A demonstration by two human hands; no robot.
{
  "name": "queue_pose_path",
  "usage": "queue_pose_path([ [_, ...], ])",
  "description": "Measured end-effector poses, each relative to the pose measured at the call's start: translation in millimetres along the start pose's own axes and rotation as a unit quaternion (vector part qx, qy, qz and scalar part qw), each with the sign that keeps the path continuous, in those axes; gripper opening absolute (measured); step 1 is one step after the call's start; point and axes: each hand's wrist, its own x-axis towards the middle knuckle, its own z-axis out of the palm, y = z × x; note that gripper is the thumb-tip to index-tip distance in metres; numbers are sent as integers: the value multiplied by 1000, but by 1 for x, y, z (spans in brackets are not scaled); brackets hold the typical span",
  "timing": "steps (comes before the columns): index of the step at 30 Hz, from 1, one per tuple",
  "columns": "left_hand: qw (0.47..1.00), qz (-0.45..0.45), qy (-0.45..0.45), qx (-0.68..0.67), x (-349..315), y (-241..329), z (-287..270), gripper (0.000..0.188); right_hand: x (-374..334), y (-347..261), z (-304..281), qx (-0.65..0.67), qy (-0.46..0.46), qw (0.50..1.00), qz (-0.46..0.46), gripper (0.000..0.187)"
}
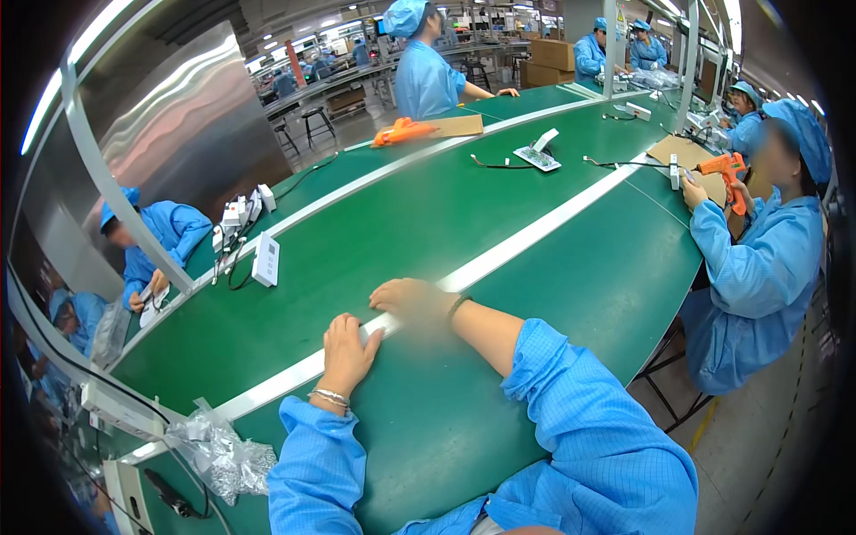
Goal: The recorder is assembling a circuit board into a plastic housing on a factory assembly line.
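My left hand (350, 352) rests on the white rail (294, 373) along the near side of the green conveyor belt (374, 236). Its fingers lie flat with the thumb apart, and it holds nothing. Just to its right, my right hand (408, 299) reaches across the same rail, fingertips over the belt. Those fingers are stretched out, though a blurred patch covers part of the hand; no object shows in it. Beyond my hands, a white panel with small buttons (266, 259) stands tilted at the belt's far left edge, a black cable beside it.
Clear plastic bags (223, 453) lie at lower left. White units with cables (241, 217) line the far edge. A circuit board (537, 159) sits farther up the belt. An orange glue gun (403, 132) lies on cardboard; a co-worker at right holds another glue gun (727, 174).
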Motion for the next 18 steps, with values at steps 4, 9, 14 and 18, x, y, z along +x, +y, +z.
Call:
queue_pose_path([
  [4, 1000, -3, -1, 2, 4, 5, 2, 35, -2, 5, -3, 1, 1, 1000, -3, 23],
  [9, 999, -1, 37, 28, -4, -11, 5, 37, 13, 6, 6, 22, -53, 998, 12, 24],
  [14, 999, -42, 20, 16, 2, -1, 4, 43, 12, 3, -1, 43, -17, 999, -2, 20],
  [18, 998, -56, 17, 1, -1, 1, 5, 43, 13, -21, -15, 64, -28, 997, 35, 17],
])
